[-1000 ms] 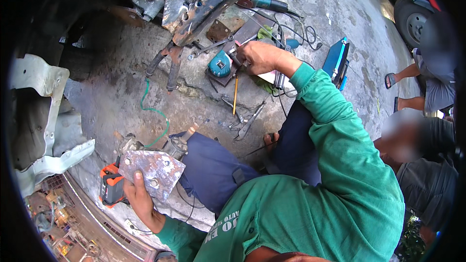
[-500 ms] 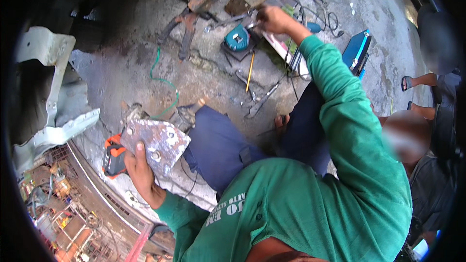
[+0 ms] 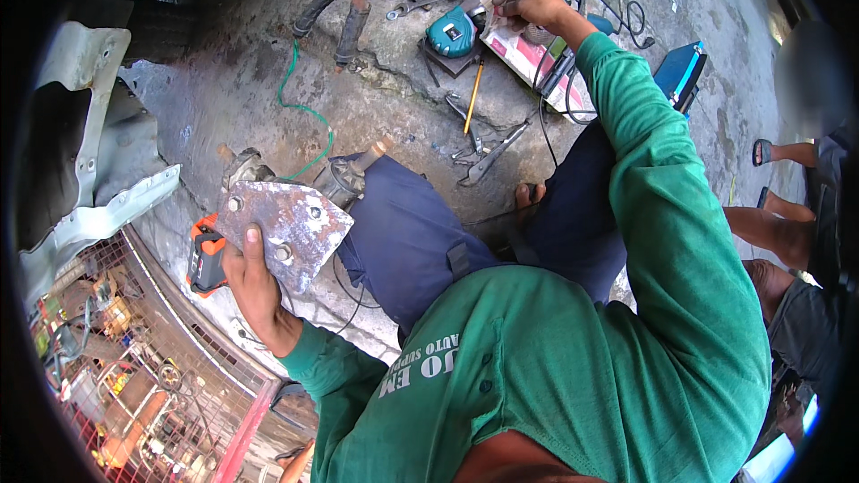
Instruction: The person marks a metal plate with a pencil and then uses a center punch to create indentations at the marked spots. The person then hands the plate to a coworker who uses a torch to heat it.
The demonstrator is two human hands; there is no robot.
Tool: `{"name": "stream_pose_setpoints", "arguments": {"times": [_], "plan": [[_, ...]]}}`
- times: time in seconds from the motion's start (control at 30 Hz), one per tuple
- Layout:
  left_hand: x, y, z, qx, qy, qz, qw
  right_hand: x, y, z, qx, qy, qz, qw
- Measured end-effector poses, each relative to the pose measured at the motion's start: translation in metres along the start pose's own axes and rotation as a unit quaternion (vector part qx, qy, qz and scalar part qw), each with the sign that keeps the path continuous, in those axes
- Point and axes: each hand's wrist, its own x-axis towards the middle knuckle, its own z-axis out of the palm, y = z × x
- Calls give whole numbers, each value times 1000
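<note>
My left hand (image 3: 255,286) is closed on the lower left edge of a rusty, paint-flecked metal plate (image 3: 291,224), its thumb on the face beside a bolt. Bolt heads show on the plate, and worn metal cylinder parts (image 3: 340,183) stick out behind it, near my left knee. My right hand (image 3: 537,7) reaches far out, fingertips pinched together over the end of a white and pink flat box (image 3: 528,58). What they hold is hidden. A teal tape measure (image 3: 452,31) lies just left of that hand, close to a combination wrench (image 3: 434,2).
An orange and black tool (image 3: 208,255) is behind the plate. A yellow pencil (image 3: 473,98), pliers (image 3: 492,156) and a blue case (image 3: 678,72) lie on the concrete. Bent sheet metal (image 3: 94,125) stands at the left; a green cord (image 3: 309,112) snakes between. Another person's legs (image 3: 778,224) are at the right.
My right hand has shifted from beside the tape measure to over the box's end. My left hand keeps its hold on the plate. The view has tilted slightly.
</note>
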Motion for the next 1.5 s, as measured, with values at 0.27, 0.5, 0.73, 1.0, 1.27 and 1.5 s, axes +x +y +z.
{"name": "stream_pose_setpoints", "arguments": {"times": [0.27, 0.5, 0.73, 1.0, 1.27, 1.5], "plan": [[0, 1, 0, 6, -6, 9, 1000, -50, -35, 106, -506, -74, -194, 837], [0, 8, 3, 14, -11, 37, 999, -65, 81, 175, -607, -162, -183, 756], [-2, -6, -7, -1, -14, 21, 1000, -51, -18, 161, -218, -197, -393, 872], [7, 2, -5, -17, -34, 31, 999, -142, -126, 139, 63, -212, -175, 959], [-1, 9, -2, -2, -25, 57, 998, -151, -140, 137, 79, -213, -170, 959], [-2, 13, -1, -66, -36, 28, 997, -167, -161, 132, 301, -303, -154, 891]]}}
